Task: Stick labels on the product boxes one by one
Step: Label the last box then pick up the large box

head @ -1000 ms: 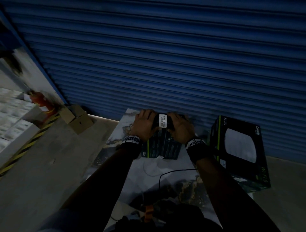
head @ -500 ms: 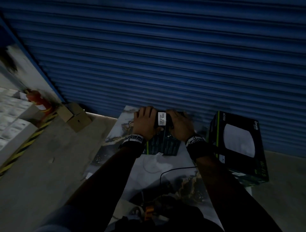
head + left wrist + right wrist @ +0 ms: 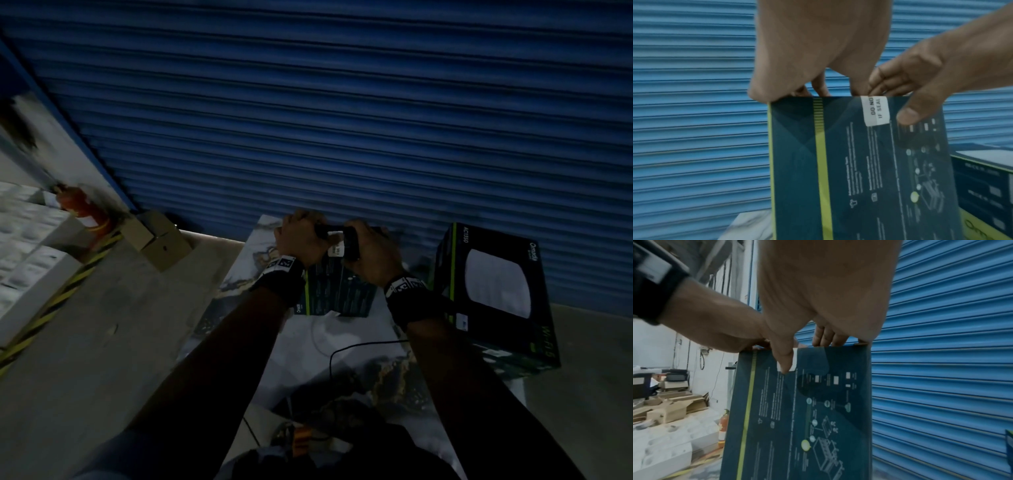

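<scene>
Gripping the light, stiff box [image 3: 859,170] at its top edge, both our hands [image 3: 301,240] [image 3: 371,253] curl round while the right thumb [image 3: 784,360] presses the label [image 3: 875,110] flat.

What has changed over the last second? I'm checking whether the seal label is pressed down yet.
The right hand shifted: its thumb now presses the label's lower end onto the box's printed face, so less of the label shows from the head view. The left hand stayed gripping the box's top left edge, the box stayed upright, and the second box at the right did not move.
</scene>
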The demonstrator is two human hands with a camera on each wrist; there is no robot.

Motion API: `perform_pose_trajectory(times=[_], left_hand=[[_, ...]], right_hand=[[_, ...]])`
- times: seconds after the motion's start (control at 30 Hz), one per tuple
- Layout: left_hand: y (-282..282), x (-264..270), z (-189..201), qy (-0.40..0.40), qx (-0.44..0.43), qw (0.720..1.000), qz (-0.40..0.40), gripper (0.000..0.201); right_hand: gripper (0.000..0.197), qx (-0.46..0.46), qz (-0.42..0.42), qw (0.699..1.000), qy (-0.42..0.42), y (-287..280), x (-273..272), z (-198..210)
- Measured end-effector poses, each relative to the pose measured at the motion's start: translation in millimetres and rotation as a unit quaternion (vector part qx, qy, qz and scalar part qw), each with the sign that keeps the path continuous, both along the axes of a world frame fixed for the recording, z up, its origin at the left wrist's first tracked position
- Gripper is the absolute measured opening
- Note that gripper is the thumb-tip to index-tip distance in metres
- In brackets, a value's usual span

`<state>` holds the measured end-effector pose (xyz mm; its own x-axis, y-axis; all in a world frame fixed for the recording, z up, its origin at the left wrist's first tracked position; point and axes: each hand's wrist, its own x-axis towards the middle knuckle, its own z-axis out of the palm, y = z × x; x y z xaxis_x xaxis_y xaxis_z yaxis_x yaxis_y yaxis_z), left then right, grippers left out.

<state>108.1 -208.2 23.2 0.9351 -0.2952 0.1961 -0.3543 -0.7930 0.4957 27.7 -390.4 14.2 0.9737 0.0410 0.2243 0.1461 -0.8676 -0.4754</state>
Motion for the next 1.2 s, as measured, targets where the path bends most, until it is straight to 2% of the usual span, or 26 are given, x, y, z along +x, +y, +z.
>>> perform_pose_trajectory(times=[0.1,0.17,0.23,0.4,0.47,0.67,0.83,0.97,1.1,1.2], left_hand=[[-5,-2,2,0.013,0.012,0.999,0.028,0.048],[-10,-7,4,0.007,0.039,0.998,0.054,0.043],[-11,-10,5,0.004,0.055,0.997,0.060,0.044],[3,-6,-3,0.023,0.039,0.999,0.009,0.070],[5,-8,-2,0.031,0.049,0.998,0.006,0.073],[-11,-15,10,0.052,0.070,0.995,0.056,0.057],[2,-8,6,0.067,0.057,0.996,0.007,0.050],[19,-3,7,0.100,0.039,0.993,-0.050,0.052],[16,-8,13,0.075,0.071,0.994,-0.045,0.053],[11,-10,10,0.056,0.073,0.996,-0.017,0.045]], right_hand=[[0.072,-0.007,-0.002,1.000,-0.021,1,-4,0],[0.069,-0.004,0.002,1.000,-0.024,2,-6,0],[0.064,-0.002,0.006,1.000,-0.030,2,-7,-1],[0.060,0.008,-0.005,1.000,-0.029,3,-7,-3],[0.060,0.006,-0.004,0.999,-0.043,6,-8,-5],[0.051,0.015,-0.015,0.999,-0.049,6,-12,-4],[0.050,0.045,-0.023,0.999,0.006,4,-5,2],[0.048,0.059,-0.050,0.997,-0.011,3,6,-3],[0.035,0.079,-0.092,0.992,-0.036,8,14,-4],[0.027,0.094,-0.124,0.987,-0.043,13,21,-1]])
